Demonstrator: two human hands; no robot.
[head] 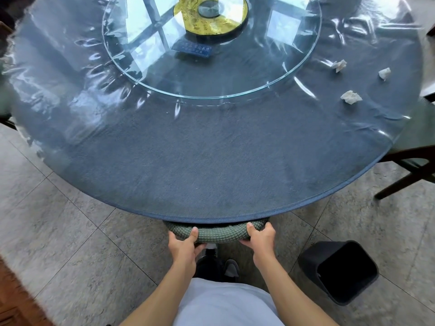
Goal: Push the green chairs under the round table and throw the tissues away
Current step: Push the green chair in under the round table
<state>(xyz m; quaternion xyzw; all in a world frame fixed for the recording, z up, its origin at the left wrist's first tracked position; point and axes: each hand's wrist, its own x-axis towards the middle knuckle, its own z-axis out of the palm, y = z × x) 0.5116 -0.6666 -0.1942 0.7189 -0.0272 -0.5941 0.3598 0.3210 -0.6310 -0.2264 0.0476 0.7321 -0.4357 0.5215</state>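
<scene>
A green chair (221,232) with a quilted back sits right in front of me, its seat hidden under the round table (211,175) with a blue cloth. My left hand (184,245) grips the left end of the chair's back, thumb on top. At the right end, my right hand (260,236) grips it the same way. Three crumpled white tissues lie on the table at the right: one (339,65) farthest, one (384,73) near the edge, one (351,97) nearest. A second green chair (421,135) stands at the table's right side, partly out.
A black waste bin (339,271) stands tilted on the tiled floor to my right. A glass turntable (211,90) with a yellow hub covers the table's middle. Another chair's edge (4,107) shows at the far left. Clear plastic sheeting covers the cloth.
</scene>
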